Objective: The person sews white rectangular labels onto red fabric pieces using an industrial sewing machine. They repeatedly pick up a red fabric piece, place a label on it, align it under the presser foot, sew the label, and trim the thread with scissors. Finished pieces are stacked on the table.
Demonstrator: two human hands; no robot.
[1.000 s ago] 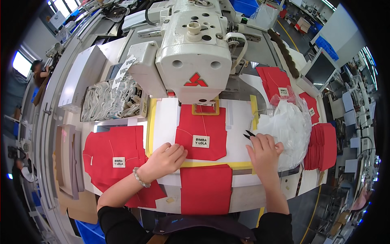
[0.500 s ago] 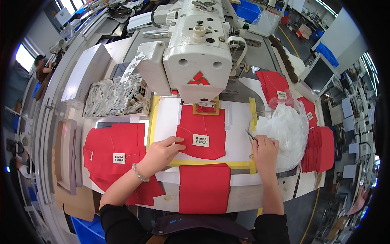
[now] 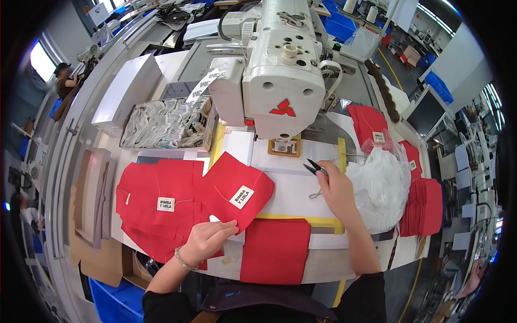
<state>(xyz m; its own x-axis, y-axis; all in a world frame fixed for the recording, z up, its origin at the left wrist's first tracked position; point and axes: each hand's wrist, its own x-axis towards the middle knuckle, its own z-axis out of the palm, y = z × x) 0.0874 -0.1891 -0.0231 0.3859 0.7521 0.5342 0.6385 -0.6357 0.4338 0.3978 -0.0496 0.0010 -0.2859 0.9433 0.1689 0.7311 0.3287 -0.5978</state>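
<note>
Pinched at its lower edge by my left hand (image 3: 209, 242), a red fabric piece (image 3: 229, 180) with a sewn white label and loose thread is tilted over the left part of the work area. My right hand (image 3: 338, 191) is closed round small dark thread snips (image 3: 315, 168), blades pointing up and left. Behind the hands stands a white sewing machine (image 3: 285, 91), its yellow-framed presser foot (image 3: 284, 147) above a white template (image 3: 285, 185) edged with yellow tape. More labelled red pieces (image 3: 156, 215) lie on the left, and a plain red stack (image 3: 276, 253) sits in front.
A box of folded white labels (image 3: 167, 126) stands behind left, near a long white carton (image 3: 126, 94). On the right are a crumpled white plastic bag (image 3: 379, 188) and a pile of red pieces (image 3: 420, 207). A person (image 3: 64, 83) is far left.
My left hand has drawn the labelled red piece from under the machine toward the left and nearer, turning it. My right hand has moved left and up with the snips.
</note>
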